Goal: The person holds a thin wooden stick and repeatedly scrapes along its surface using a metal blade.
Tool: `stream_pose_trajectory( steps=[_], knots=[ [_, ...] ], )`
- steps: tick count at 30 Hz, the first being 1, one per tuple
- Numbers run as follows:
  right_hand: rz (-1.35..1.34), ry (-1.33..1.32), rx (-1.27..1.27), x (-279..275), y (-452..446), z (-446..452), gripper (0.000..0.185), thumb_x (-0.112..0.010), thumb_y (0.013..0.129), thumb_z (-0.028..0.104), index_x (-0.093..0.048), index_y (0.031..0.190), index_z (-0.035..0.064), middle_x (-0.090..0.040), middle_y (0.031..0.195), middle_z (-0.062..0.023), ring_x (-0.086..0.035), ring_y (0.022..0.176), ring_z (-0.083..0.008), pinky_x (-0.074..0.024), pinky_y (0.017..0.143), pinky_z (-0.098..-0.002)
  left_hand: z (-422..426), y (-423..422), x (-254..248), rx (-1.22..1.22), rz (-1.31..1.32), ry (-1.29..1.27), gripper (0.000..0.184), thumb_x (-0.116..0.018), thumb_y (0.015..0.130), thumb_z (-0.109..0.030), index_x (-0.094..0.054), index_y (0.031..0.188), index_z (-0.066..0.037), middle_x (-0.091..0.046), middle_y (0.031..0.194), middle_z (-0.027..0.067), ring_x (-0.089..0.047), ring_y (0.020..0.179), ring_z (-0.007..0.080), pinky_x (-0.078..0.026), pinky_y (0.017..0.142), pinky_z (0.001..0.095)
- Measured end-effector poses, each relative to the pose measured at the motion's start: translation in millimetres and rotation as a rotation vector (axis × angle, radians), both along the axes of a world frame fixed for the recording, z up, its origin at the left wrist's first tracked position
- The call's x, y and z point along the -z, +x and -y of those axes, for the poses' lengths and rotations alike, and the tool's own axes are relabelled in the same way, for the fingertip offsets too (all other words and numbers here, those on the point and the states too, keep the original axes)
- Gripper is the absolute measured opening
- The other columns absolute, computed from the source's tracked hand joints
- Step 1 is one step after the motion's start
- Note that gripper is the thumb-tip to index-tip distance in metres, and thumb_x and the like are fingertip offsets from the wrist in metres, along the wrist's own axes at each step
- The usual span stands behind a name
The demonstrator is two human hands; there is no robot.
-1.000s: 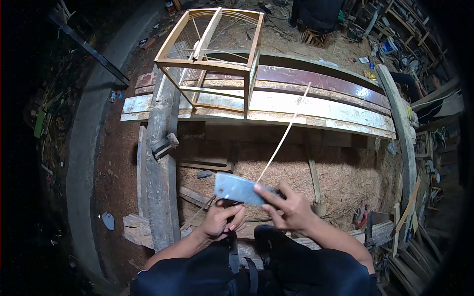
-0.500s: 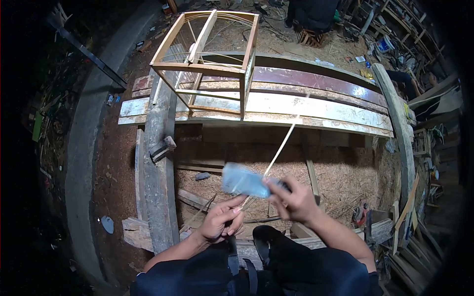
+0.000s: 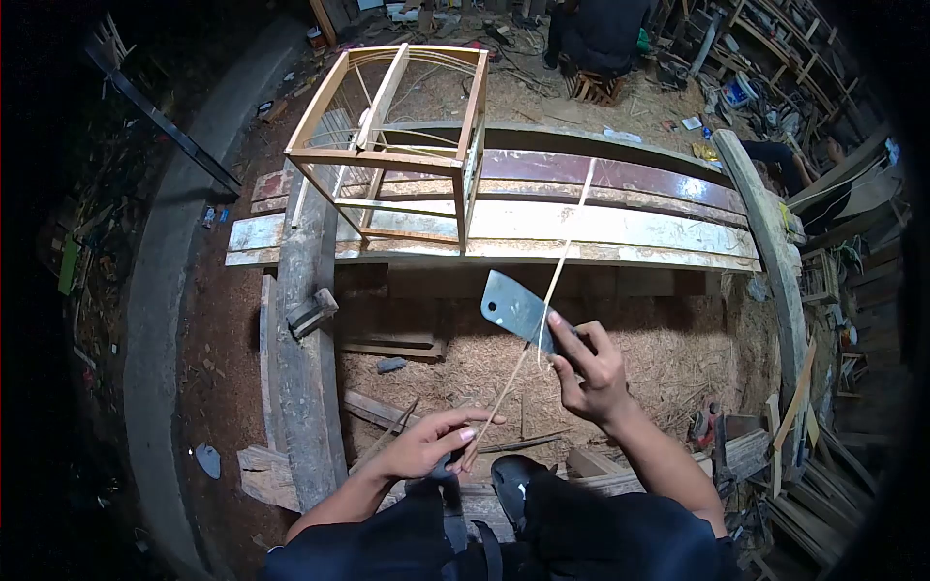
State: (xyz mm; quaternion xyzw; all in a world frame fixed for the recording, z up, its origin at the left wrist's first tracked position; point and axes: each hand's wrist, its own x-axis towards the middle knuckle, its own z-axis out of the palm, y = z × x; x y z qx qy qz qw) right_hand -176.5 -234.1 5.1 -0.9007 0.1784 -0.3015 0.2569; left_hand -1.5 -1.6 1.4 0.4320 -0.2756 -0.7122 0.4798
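Observation:
My right hand grips a cleaver by its handle. The broad grey blade of the cleaver, with a hole near its far corner, points up and left and lies against a thin bamboo strip. A pale curl of shaving hangs by the blade near my right fingers. My left hand pinches the lower end of the strip between thumb and fingers. From there the strip slants up and right, its far end over the plank bench.
A wooden frame stands on the bench planks. A thick beam runs along the left, with a dark block on it. Shavings cover the ground. Another person sits at the back, and scrap wood lies at right.
The cleaver was blurred in motion lower down; now it is higher, still and sharply seen against the strip. My right hand has risen slightly. The view has shifted a little.

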Motion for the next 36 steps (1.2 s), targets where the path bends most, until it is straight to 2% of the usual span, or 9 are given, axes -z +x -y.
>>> stream_pose_trajectory(
  steps=[8, 12, 15, 16, 19, 24, 28, 31, 36],
  knots=[
    [-0.073, -0.138, -0.063, 4.3, 7.5, -16.6, 0.054, -0.077, 0.084, 0.023, -0.064, 0.137, 0.0218, -0.058, 0.086, -0.0091, -0.061, 0.059, -0.0222, -0.0497, 0.048, -0.0340, 25.9, 4.3, -9.7, -0.131, -0.130, 0.059, 0.051, -0.036, 0.109, -0.034, -0.043, 0.143, 0.004, -0.064, 0.085, 0.0133, -0.064, 0.074, 0.0192, -0.053, 0.070, 0.0315],
    [-0.125, -0.125, -0.102, 10.8, 7.4, -23.1, 0.055, -0.075, 0.087, 0.027, -0.060, 0.140, 0.0266, -0.058, 0.085, -0.0090, -0.063, 0.060, -0.0228, -0.0506, 0.048, -0.0342, 37.5, -12.3, -19.8, -0.393, -0.078, 0.215, 0.038, -0.043, 0.109, -0.021, -0.048, 0.142, -0.002, -0.051, 0.062, 0.0001, -0.035, 0.044, 0.0038, -0.030, 0.046, 0.0182],
    [-0.212, -0.181, -0.127, 0.7, 4.8, -17.0, 0.055, -0.078, 0.082, 0.018, -0.065, 0.135, 0.0204, -0.061, 0.089, -0.0116, -0.064, 0.067, -0.0250, -0.0537, 0.057, -0.0343, 33.0, -14.5, -12.5, -0.373, -0.055, 0.134, 0.038, -0.043, 0.109, -0.020, -0.049, 0.142, -0.002, -0.048, 0.058, -0.0017, -0.037, 0.045, 0.0039, -0.031, 0.047, 0.0186],
    [-0.144, -0.153, -0.084, 8.7, 3.3, -11.8, 0.052, -0.074, 0.088, 0.025, -0.062, 0.138, 0.0261, -0.058, 0.085, -0.0094, -0.063, 0.061, -0.0240, -0.0505, 0.049, -0.0351, 32.4, -14.9, -13.0, -0.396, -0.049, 0.163, 0.038, -0.043, 0.109, -0.019, -0.050, 0.143, -0.002, -0.045, 0.056, -0.0034, -0.036, 0.045, 0.0040, -0.032, 0.047, 0.0192],
    [-0.188, -0.053, 0.150, 10.8, 0.9, 13.7, 0.050, -0.073, 0.088, 0.022, -0.063, 0.137, 0.0236, -0.058, 0.085, -0.0117, -0.062, 0.059, -0.0268, -0.0526, 0.052, -0.0381, 28.6, -14.7, -20.6, -0.321, -0.047, 0.161, 0.039, -0.044, 0.109, -0.019, -0.049, 0.144, -0.002, -0.045, 0.056, -0.0033, -0.036, 0.045, 0.0039, -0.033, 0.048, 0.0198],
    [-0.155, -0.160, -0.100, 3.7, -2.9, 5.3, 0.051, -0.074, 0.087, 0.023, -0.063, 0.137, 0.0223, -0.059, 0.084, -0.0121, -0.063, 0.060, -0.0271, -0.0543, 0.053, -0.0379, 21.7, -19.2, -14.7, -0.257, -0.015, 0.146, 0.039, -0.044, 0.109, -0.020, -0.051, 0.143, -0.002, -0.043, 0.056, -0.0040, -0.038, 0.049, 0.0047, -0.033, 0.051, 0.0203],
    [-0.128, -0.085, 0.247, 14.4, -4.8, 45.2, 0.050, -0.072, 0.090, 0.022, -0.062, 0.138, 0.0272, -0.061, 0.085, -0.0119, -0.062, 0.062, -0.0267, -0.0540, 0.055, -0.0388, 14.7, -15.9, -15.4, -0.198, 0.046, 0.176, 0.037, -0.044, 0.109, -0.016, -0.053, 0.142, -0.002, -0.041, 0.058, -0.0048, -0.038, 0.051, 0.0050, -0.035, 0.051, 0.0212],
    [-0.131, -0.026, 0.464, 21.0, -19.1, 98.3, 0.048, -0.066, 0.093, 0.013, -0.060, 0.140, 0.0221, -0.060, 0.082, -0.0147, -0.060, 0.064, -0.0266, -0.0527, 0.061, -0.0391, 1.0, -14.3, -7.7, -0.205, 0.051, 0.162, 0.036, -0.045, 0.108, -0.015, -0.055, 0.140, -0.001, -0.042, 0.059, -0.0045, -0.039, 0.051, 0.0048, -0.034, 0.051, 0.0207],
    [0.089, 0.111, 0.307, 36.4, -18.4, 97.2, 0.047, -0.063, 0.099, 0.015, -0.055, 0.145, 0.0129, -0.062, 0.082, -0.0070, -0.058, 0.068, -0.0178, -0.0501, 0.064, -0.0347, 3.0, -11.7, -8.9, -0.272, 0.056, 0.183, 0.034, -0.046, 0.108, -0.015, -0.057, 0.136, 0.000, -0.045, 0.061, -0.0044, -0.041, 0.052, 0.0044, -0.034, 0.051, 0.0204]
  ],
)
